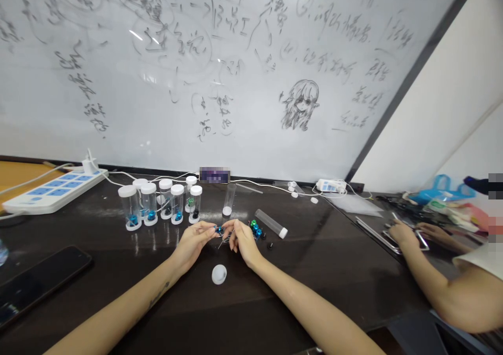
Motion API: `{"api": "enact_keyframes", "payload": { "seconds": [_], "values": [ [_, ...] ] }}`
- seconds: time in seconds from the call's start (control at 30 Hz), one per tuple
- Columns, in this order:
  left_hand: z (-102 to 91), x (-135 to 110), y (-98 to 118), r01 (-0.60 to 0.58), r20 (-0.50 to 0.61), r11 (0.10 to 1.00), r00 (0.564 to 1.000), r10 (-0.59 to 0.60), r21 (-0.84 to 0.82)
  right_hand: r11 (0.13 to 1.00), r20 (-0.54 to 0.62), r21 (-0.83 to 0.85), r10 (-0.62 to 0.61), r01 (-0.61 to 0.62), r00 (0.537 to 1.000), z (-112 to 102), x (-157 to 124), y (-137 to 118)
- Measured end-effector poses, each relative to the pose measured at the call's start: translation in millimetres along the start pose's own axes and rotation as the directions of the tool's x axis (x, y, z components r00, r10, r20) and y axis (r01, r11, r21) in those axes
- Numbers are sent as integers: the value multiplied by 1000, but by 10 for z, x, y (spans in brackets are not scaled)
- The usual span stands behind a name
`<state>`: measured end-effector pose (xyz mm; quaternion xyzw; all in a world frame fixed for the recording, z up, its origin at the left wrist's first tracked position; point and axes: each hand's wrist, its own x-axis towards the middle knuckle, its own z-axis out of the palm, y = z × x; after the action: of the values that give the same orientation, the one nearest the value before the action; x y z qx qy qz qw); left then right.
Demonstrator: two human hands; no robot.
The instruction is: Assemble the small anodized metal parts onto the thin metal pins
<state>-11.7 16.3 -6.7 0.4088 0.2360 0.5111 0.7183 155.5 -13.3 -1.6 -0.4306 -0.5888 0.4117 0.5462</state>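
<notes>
Near the middle of the dark table, my left hand (193, 243) pinches a small shiny blue metallic piece (219, 229) between thumb and fingertips. My right hand (245, 244) is close beside it, fingers curled inward; what they grip, if anything, is too small to make out. Thin metal wires or pins show between the hands. Just right of my right hand lie several small green and blue metallic pieces (257, 231) and a small black piece (270, 245). A round white cap (219, 275) rests on the table in front of my hands.
Several clear tubes with white caps (149, 203) stand at left, coloured pieces inside. Another clear tube (229, 198) stands behind my hands; one lies down (269, 223) at right. A power strip (58, 190) and phone (43, 284) are left. A co-worker's hands (404, 234) hold metal frames at right.
</notes>
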Motion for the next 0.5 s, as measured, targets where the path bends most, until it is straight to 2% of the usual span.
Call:
{"api": "enact_keyframes", "payload": {
  "seconds": [0.5],
  "values": [
    [13,-2,14,-3,-20,1000,1000,3,-3,1000,-12,-1,-7,7,1000,-3,-1,-13]
  ]
}}
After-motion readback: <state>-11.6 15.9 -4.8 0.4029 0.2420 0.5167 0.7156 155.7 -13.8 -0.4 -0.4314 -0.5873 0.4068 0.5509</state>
